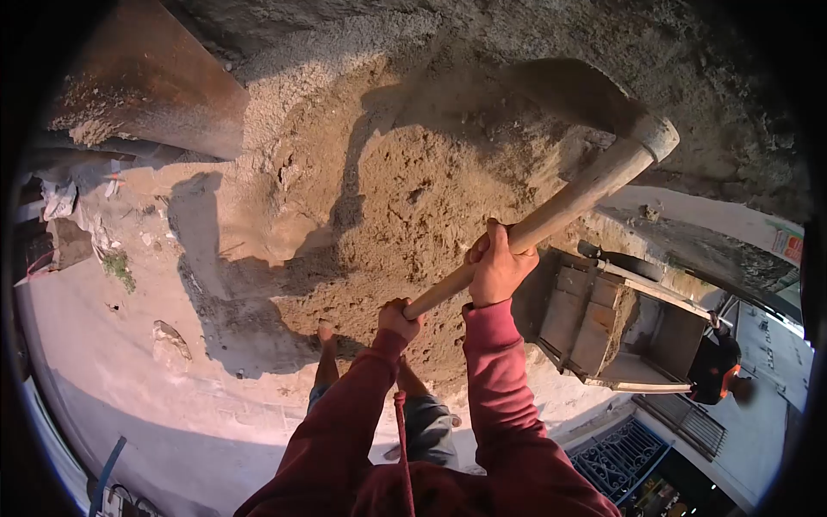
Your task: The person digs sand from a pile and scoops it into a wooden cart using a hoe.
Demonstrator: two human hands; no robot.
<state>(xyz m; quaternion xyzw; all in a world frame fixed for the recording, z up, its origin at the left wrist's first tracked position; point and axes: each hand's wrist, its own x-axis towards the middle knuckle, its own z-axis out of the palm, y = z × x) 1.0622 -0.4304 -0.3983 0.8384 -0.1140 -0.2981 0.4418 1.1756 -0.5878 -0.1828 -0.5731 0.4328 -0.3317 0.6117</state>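
Observation:
Both my hands are wrapped round the wooden handle of a hoe, which is raised slantwise in front of me. My left hand (401, 320) grips the butt end of the handle. Higher up, my right hand (502, 267) is closed round the shaft. The hoe (594, 185) has a broad metal blade, dark and blurred, at the upper right above the ground. Below it spreads a pile of damp brown sand or mortar mix (405, 207), with the hoe's and my shadow across it. My bare foot (325, 331) stands at the pile's near edge.
To the right stands a wooden cart (581, 314), and a person in a black and orange top (717, 370) is at its far end. A large rusty metal sheet or container (155, 77) is at the upper left. A stone (170, 340) lies on the pale ground.

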